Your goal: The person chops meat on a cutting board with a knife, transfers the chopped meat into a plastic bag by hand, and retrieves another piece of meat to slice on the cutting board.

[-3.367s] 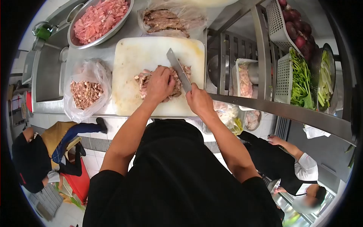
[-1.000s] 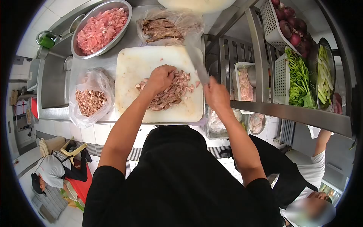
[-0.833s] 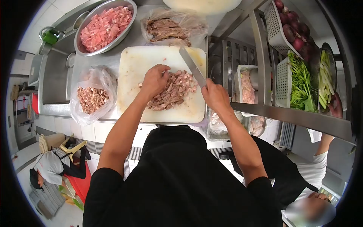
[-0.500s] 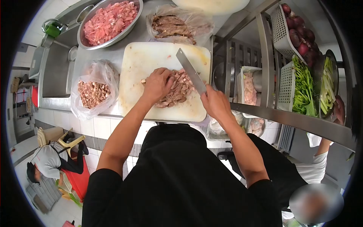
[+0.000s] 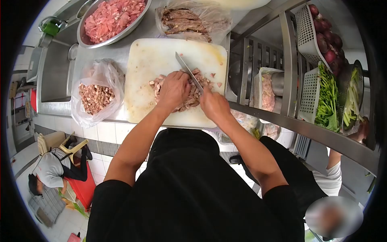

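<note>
A white cutting board [image 5: 141,60] bears a pile of chopped meat [image 5: 159,82]. My left hand [image 5: 174,89] presses on the pile with its fingers curled together over the meat. In my right hand [image 5: 213,105] is the handle of a cleaver [image 5: 188,71]. The blade stands close beside the left fingertips, its edge down in the meat and its tip pointing up and to the left. A few loose bits of meat lie right of the blade. Left of the board, a clear plastic bag [image 5: 117,84] holds small diced meat [image 5: 95,98].
Behind are a steel bowl [image 5: 82,39] of raw meat and a bag of dark meat strips [image 5: 185,22]. A steel rack [image 5: 288,64] on the right holds onions [image 5: 328,42] and leafy greens [image 5: 327,101]. A sink [image 5: 55,80] is at left. People are at lower left and lower right.
The cleaver has come down and left, steeper and nearer my left hand. My left hand has shifted slightly right on the pile. The view has also moved a little.
</note>
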A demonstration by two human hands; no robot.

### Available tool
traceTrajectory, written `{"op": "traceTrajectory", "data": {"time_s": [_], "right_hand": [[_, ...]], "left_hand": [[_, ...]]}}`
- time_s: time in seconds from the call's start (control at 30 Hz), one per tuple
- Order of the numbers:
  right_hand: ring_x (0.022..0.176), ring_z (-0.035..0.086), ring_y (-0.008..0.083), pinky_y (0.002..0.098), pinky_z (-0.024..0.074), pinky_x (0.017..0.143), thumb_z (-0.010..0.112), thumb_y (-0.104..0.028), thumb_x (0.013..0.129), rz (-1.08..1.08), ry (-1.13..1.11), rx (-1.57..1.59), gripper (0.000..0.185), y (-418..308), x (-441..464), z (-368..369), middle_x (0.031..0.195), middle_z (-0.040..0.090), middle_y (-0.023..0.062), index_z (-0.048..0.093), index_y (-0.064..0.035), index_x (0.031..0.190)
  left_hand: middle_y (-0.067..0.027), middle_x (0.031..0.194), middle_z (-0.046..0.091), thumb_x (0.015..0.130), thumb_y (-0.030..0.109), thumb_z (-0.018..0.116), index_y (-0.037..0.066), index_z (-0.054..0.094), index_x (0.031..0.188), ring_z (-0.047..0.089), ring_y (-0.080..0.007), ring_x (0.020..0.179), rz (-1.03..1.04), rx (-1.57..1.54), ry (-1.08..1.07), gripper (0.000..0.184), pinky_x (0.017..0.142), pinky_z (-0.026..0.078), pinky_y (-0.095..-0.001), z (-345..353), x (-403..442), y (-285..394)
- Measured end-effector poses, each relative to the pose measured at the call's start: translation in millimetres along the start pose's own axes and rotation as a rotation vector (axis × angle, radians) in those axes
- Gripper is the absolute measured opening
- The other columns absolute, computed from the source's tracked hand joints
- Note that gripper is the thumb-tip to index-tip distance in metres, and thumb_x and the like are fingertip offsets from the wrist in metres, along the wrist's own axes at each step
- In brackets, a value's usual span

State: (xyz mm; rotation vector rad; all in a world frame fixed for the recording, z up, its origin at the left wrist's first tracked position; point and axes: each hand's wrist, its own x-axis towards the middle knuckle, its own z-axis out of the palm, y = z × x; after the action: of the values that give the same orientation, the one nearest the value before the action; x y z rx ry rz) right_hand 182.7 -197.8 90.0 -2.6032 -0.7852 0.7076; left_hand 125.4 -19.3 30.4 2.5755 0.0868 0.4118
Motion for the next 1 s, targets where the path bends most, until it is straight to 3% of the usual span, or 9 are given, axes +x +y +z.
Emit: {"op": "traceTrajectory", "data": {"time_s": [0.07,0.2,0.27,0.4,0.47,0.6,0.77,0.87,1.0], "right_hand": [[0.081,0.071,0.0492,0.0583,0.0570,0.076,0.053,-0.018,0.099,-0.116,0.106,-0.027,0.024,0,15,1,0.082,0.071,0.0302,0.057,0.0042,0.107],[0.079,0.071,0.0492,0.0584,0.0571,0.076,0.052,-0.019,0.099,-0.088,0.078,-0.055,0.026,-9,2,-24,0.083,0.071,0.0303,0.058,0.0047,0.108],[0.079,0.072,0.0489,0.0578,0.0575,0.076,0.052,-0.019,0.099,-0.037,-0.050,-0.111,0.028,-17,-36,-55,0.082,0.071,0.0302,0.058,0.0057,0.111],[0.080,0.070,0.0480,0.0598,0.0541,0.075,0.053,-0.021,0.099,0.051,-0.172,-0.155,0.029,7,-50,-27,0.082,0.070,0.0290,0.056,0.0028,0.116],[0.079,0.070,0.0488,0.0599,0.0540,0.074,0.054,-0.021,0.099,0.022,-0.026,-0.111,0.026,15,-22,8,0.080,0.070,0.0282,0.057,0.0021,0.111],[0.078,0.072,0.0483,0.0584,0.0571,0.074,0.053,-0.018,0.098,-0.112,0.091,-0.054,0.026,-10,25,-3,0.082,0.072,0.0284,0.057,0.0049,0.109],[0.076,0.072,0.0477,0.0580,0.0576,0.074,0.055,-0.018,0.098,-0.065,-0.082,-0.103,0.025,-22,-31,-58,0.081,0.072,0.0272,0.058,0.0035,0.110],[0.075,0.072,0.0474,0.0579,0.0575,0.073,0.055,-0.018,0.098,-0.004,-0.168,-0.149,0.024,1,-63,-48,0.080,0.072,0.0270,0.058,0.0020,0.110],[0.076,0.072,0.0473,0.0583,0.0572,0.072,0.055,-0.018,0.097,0.008,-0.057,-0.132,0.024,1,-3,10,0.079,0.071,0.0280,0.058,0.0022,0.110]], "left_hand": [[-0.0154,0.095,0.061,0.084,0.008,0.066,0.002,0.060,0.098,0.061,-0.0362,0.097,0.019,-0.008,0.014,0.016,0.087,0.050,-0.0481,1,-1,2],[-0.0153,0.095,0.061,0.084,0.007,0.066,0.002,0.059,0.098,0.061,-0.0362,0.098,-0.004,-0.059,0.041,0.016,0.086,0.050,-0.0480,-2,-1,1],[-0.0152,0.095,0.061,0.084,0.007,0.066,0.002,0.059,0.098,0.061,-0.0362,0.098,-0.023,-0.069,0.059,0.017,0.086,0.050,-0.0480,-3,-2,2],[-0.0154,0.093,0.061,0.083,0.007,0.067,0.002,0.059,0.099,0.061,-0.0373,0.095,-0.022,-0.068,0.037,0.019,0.086,0.050,-0.0487,2,-2,-1],[-0.0154,0.093,0.061,0.083,0.008,0.068,0.001,0.059,0.099,0.061,-0.0376,0.095,-0.028,-0.059,0.040,0.019,0.086,0.050,-0.0490,5,-2,-2],[-0.0160,0.092,0.061,0.082,0.008,0.068,0.002,0.059,0.095,0.062,-0.0378,0.094,-0.034,-0.100,0.053,0.016,0.084,0.050,-0.0501,4,-4,2],[-0.0157,0.090,0.062,0.083,0.009,0.068,0.002,0.060,0.091,0.062,-0.0376,0.092,-0.060,-0.117,0.126,0.013,0.083,0.050,-0.0506,0,-4,2],[-0.0153,0.090,0.062,0.083,0.009,0.068,0.001,0.059,0.091,0.062,-0.0374,0.092,-0.067,-0.126,0.076,0.014,0.084,0.050,-0.0502,0,-3,-3],[-0.0158,0.091,0.062,0.083,0.009,0.068,0.002,0.058,0.090,0.062,-0.0372,0.092,-0.064,-0.113,0.070,0.014,0.083,0.050,-0.0493,3,-4,-2]]}}
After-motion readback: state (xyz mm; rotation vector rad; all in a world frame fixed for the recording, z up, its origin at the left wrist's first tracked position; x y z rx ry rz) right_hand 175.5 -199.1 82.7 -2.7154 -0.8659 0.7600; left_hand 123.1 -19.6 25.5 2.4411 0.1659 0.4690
